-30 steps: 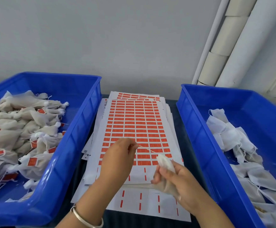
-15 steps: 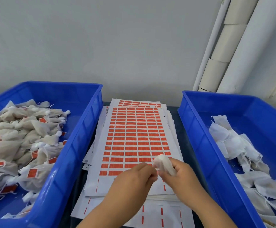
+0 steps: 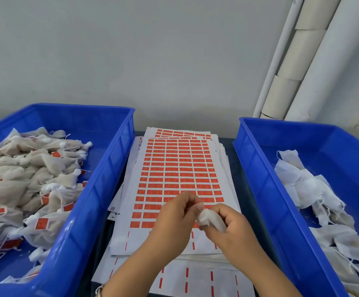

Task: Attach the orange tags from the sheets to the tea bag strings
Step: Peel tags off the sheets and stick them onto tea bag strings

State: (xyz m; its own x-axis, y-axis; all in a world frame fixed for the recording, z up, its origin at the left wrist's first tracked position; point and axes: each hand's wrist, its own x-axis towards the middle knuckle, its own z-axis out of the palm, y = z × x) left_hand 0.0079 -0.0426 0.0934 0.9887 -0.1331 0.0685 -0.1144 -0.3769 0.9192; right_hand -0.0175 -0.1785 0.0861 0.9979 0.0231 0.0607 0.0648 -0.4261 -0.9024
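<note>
Tea bag (image 3: 211,219) sits gripped in our right hand (image 3: 234,230) over the tag sheets' (image 3: 174,168) near edge, left hand (image 3: 174,221) pinching at its top, presumably fixing a tag.

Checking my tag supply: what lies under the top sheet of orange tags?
Under the top sheet more sheets are stacked, edges fanning out; a lower one shows mostly stripped rows. Both hands and the sheet itself cover the rest, so the count is hidden.
</note>
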